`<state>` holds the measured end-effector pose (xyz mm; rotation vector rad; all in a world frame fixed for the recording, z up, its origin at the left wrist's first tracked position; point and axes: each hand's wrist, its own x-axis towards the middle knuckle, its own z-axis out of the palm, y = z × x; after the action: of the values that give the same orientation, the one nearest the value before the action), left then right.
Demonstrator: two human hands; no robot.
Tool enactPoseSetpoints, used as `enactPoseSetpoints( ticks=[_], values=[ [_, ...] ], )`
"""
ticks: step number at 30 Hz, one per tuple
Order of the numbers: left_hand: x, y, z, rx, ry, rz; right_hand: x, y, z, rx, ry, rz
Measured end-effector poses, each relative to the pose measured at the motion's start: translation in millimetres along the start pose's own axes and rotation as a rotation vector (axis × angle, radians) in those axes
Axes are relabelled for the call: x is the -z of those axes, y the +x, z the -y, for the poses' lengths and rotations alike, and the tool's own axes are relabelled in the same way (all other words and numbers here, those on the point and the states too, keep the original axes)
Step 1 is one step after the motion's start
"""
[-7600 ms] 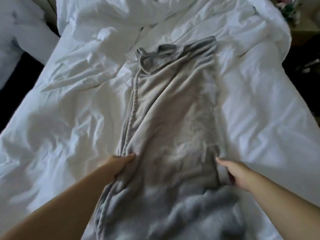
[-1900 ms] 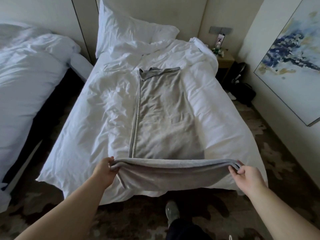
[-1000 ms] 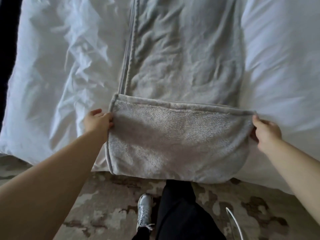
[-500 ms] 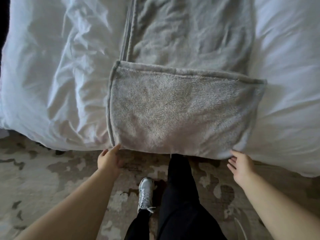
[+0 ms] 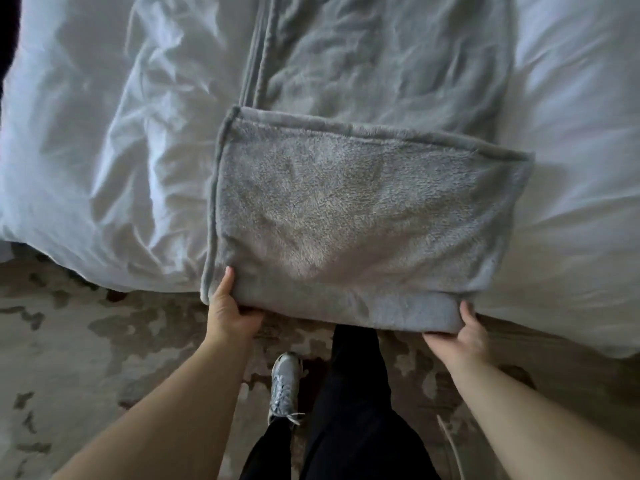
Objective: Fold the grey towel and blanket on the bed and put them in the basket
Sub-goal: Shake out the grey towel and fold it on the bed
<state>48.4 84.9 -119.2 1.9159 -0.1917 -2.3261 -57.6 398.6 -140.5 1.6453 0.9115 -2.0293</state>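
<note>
On the bed [image 5: 104, 168], both hands [image 5: 230, 315] [image 5: 465, 336] pinch the folded blanket [image 5: 363, 209], thumbs [image 5: 228, 277] atop.

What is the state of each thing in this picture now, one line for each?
Grey fleece blanket: long strip, near end folded over once.
Left hand: grips the fold's near left corner.
Right hand: grips the fold's near right corner.
White duvet: crumpled, under the blanket.
</note>
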Motion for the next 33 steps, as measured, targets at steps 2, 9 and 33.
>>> enactPoseSetpoints(
  ticks=[2,9,33],
  values=[
    [2.0,-21.1,-1.9,-0.015,0.016,0.005,2.3,-22.7,5.0,0.039,-0.019,0.036],
    [0.1,-99.2,-19.4,-0.060,0.041,-0.011,26.2,-110.6,22.9,0.150,-0.081,0.158],
    [98.1,-206.5,-102.1,-0.177,0.297,0.220,115.0,-263.0,-50.2,0.450,0.042,0.321]
  ],
)
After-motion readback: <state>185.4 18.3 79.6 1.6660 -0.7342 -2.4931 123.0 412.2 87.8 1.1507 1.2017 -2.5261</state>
